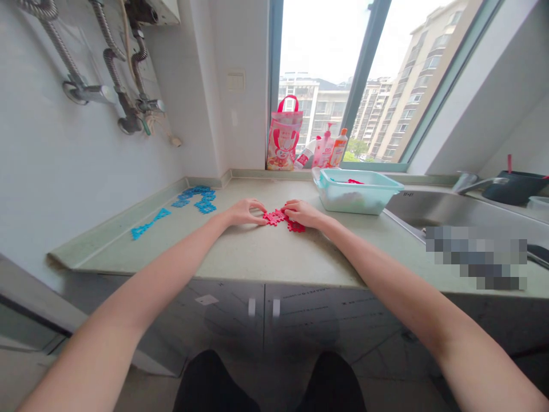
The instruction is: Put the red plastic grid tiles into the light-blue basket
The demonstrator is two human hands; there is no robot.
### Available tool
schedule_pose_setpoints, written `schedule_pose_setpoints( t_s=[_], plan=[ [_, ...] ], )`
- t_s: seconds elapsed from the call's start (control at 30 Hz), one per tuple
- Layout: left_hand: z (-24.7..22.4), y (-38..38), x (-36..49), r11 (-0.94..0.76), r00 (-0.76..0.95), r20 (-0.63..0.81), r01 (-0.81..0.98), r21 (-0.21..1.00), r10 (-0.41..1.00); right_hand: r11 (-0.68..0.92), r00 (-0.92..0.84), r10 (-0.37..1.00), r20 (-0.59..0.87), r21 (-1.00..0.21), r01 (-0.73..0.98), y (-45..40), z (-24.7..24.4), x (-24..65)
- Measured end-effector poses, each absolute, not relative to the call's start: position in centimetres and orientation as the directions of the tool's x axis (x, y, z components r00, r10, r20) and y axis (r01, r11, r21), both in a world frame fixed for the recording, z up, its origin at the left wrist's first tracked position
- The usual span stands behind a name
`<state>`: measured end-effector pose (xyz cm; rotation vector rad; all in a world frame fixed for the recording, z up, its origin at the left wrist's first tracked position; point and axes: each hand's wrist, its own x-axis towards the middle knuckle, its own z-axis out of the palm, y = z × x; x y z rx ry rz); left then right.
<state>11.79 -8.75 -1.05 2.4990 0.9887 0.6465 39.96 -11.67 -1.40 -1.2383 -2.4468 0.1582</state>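
Red flat notched pieces (pixel 274 217), like interlocking puzzle pieces, lie joined in a small cluster on the countertop. My left hand (pixel 246 212) has its thumb and fingers closed on the cluster's left edge. From the right, my right hand (pixel 302 213) reaches over the cluster with fingers bent down onto its upper right part. Its fingertips partly cover the pieces there. More red pieces (pixel 296 226) show just below my right hand. On the left of the counter lie a curved chain of blue pieces (pixel 206 200) and a lighter blue strip (pixel 151 224).
A pale green plastic basin (pixel 355 197) with some red pieces inside stands behind my right hand. Farther right is a steel sink (pixel 412 207) with a faucet (pixel 480 184). A pink bag (pixel 285 140) and several bottles (pixel 328 150) stand by the window. The counter's front edge (pixel 274 281) runs below my forearms.
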Motion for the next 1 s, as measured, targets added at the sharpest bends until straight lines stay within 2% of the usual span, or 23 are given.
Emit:
schedule_pose_setpoints(
  t_s=[0.1,0.27,0.4,0.57,0.77,0.9,1.0],
  plan=[
    [-1.2,-8.8,11.8,-0.648,0.614,0.285,0.518,0.558,0.736,0.582,-0.479,0.809,0.34,-0.36,0.729,-11.6,-1.4,39.9],
    [-1.3,-8.9,12.1,-0.534,0.62,0.221,0.378,0.757,0.752,0.508,-0.319,0.861,0.396,-0.628,0.589,-11.1,-1.7,40.1],
    [-1.5,-8.6,12.3,-0.446,0.558,0.222,0.304,0.842,0.799,0.519,-0.255,0.854,0.453,-0.715,0.468,-10.8,-1.5,40.4],
    [-1.2,-8.1,12.2,-0.379,0.467,0.239,0.233,0.896,0.851,0.586,-0.1,0.798,0.594,-0.724,0.364,-10.8,-0.2,41.0],
    [-0.9,-8.2,12.2,-0.373,0.395,0.243,0.294,0.88,0.886,0.648,0.189,0.652,0.735,-0.669,0.366,-11.0,3.1,43.7],
    [-0.9,-8.4,12.3,-0.379,0.414,0.233,0.317,0.869,0.88,0.628,0.328,0.512,0.794,-0.607,0.487,-11.0,5.0,47.9],
    [-0.8,-8.6,12.4,-0.395,0.42,0.243,0.324,0.859,0.874,0.499,0.422,0.394,0.817,-0.575,0.648,-11.0,5.4,51.5]
  ],
)
